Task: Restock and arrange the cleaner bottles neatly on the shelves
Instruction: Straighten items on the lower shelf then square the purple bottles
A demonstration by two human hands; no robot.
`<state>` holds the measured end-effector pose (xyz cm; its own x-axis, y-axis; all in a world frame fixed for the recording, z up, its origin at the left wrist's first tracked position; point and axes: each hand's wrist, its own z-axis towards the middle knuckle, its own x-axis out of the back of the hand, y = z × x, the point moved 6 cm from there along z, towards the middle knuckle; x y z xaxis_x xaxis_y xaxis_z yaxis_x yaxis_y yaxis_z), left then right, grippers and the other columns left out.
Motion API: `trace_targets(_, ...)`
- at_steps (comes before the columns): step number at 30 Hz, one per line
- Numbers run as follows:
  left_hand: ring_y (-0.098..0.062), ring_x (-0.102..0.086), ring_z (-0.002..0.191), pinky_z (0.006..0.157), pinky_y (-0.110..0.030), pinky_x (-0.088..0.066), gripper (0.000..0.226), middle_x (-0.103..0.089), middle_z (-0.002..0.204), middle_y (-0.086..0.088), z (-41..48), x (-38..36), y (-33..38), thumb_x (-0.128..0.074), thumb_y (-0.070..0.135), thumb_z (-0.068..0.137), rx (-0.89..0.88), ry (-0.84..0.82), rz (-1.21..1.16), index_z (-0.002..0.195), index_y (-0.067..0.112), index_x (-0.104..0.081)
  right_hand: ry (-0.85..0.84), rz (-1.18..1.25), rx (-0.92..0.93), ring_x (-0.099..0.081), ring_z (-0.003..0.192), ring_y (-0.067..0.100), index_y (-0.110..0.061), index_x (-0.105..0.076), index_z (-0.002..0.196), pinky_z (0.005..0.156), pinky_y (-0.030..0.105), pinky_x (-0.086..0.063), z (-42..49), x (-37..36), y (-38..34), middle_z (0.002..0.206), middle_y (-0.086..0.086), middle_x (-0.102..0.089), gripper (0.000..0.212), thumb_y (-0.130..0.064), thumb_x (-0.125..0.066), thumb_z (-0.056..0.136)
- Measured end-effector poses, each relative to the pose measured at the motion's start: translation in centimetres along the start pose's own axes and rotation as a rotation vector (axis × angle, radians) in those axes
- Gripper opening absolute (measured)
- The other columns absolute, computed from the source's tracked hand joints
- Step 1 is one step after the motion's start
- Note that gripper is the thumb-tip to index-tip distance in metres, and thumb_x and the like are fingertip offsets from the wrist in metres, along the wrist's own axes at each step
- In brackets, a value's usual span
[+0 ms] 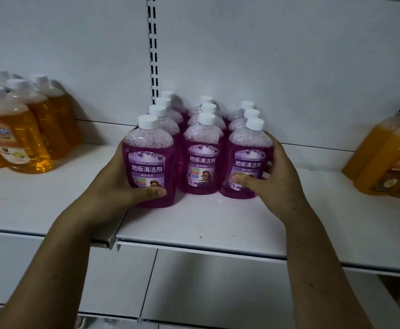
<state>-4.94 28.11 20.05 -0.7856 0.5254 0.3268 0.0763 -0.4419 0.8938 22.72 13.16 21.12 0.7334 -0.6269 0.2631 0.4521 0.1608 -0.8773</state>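
Several purple floor-cleaner bottles with white caps stand in three rows on the white shelf (194, 224). My left hand (120, 184) grips the front bottle of the left row (150, 160), thumb across its lower front. My right hand (272, 172) grips the front bottle of the right row (246, 157), thumb on its label and fingers round its right side. The middle row's front bottle (202, 157) stands untouched between them. The rear bottles are partly hidden behind the front ones.
Several orange cleaner bottles (16, 134) stand at the shelf's left. Larger orange bottles with dark caps (389, 160) stand at the right. A slotted upright (152, 48) runs up the white back panel. A lower shelf (194, 293) shows below.
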Motion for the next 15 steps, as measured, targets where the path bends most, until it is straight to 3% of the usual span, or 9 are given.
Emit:
trace_targets(5, -0.003, -0.070, 0.116, 0.099, -0.033, -0.060, 0.107, -0.069, 0.131, 0.019, -0.2, -0.1, 0.7, -0.096, 0.018, 0.067, -0.022, 0.015, 0.047, 0.155, 0.035, -0.039, 0.015, -0.009, -0.001, -0.065, 0.114, -0.004, -0.036, -0.038, 0.157, 0.084, 0.016, -0.059, -0.2, -0.2, -0.3, 0.136, -0.020, -0.061, 0.106, -0.008, -0.094, 0.072)
trace_targets(7, -0.002, -0.068, 0.119, 0.101, -0.035, -0.059, 0.114, -0.067, 0.135, 0.021, -0.5, 0.0, 0.9, -0.097, 0.021, 0.064, -0.038, 0.032, 0.056, 0.158, 0.037, -0.034, 0.028, -0.050, -0.006, -0.061, 0.115, -0.011, -0.038, -0.029, 0.161, 0.087, 0.015, -0.058, -0.5, -0.2, -0.6, 0.139, -0.022, -0.055, 0.113, -0.012, -0.095, 0.073)
trace_targets(9, -0.001, -0.063, 0.126, 0.105, -0.035, -0.056, 0.127, -0.059, 0.145, 0.022, -0.7, 0.0, 1.1, -0.097, 0.019, 0.064, -0.058, 0.041, 0.042, 0.164, 0.040, -0.021, 0.082, -0.083, 0.001, -0.054, 0.132, -0.003, -0.040, -0.019, 0.163, 0.102, 0.031, -0.058, -0.9, -0.1, -1.0, 0.152, -0.017, -0.044, 0.122, -0.019, -0.097, 0.071)
trace_targets(11, 0.003, -0.059, 0.130, 0.104, -0.028, -0.055, 0.136, -0.052, 0.149, 0.026, -0.8, 0.1, 1.6, -0.095, 0.019, 0.064, -0.081, 0.055, 0.004, 0.166, 0.042, -0.008, 0.203, -0.211, 0.101, -0.035, 0.153, 0.015, -0.039, -0.018, 0.164, 0.118, 0.052, -0.044, -1.3, -0.3, -2.3, 0.165, -0.012, -0.027, 0.125, -0.034, -0.098, 0.068)
trace_targets(13, 0.005, -0.060, 0.128, 0.097, -0.020, -0.056, 0.138, -0.051, 0.146, 0.027, -0.8, 0.2, 2.3, -0.094, 0.022, 0.063, -0.111, 0.082, -0.006, 0.166, 0.043, -0.005, 0.274, -0.420, 0.241, -0.011, 0.162, 0.025, -0.032, -0.022, 0.165, 0.128, 0.057, -0.020, -1.7, -1.5, -4.4, 0.174, -0.002, -0.016, 0.124, -0.049, -0.095, 0.066)
trace_targets(15, 0.006, -0.062, 0.125, 0.093, -0.016, -0.056, 0.137, -0.051, 0.142, 0.027, -0.4, 0.3, 3.0, -0.094, 0.021, 0.064, -0.147, 0.090, 0.025, 0.166, 0.040, -0.005, 0.221, -0.626, 0.324, 0.003, 0.163, 0.027, -0.030, -0.024, 0.165, 0.128, 0.058, -0.006, -1.6, -3.6, -6.2, 0.176, -0.001, -0.013, 0.123, -0.057, -0.091, 0.065)
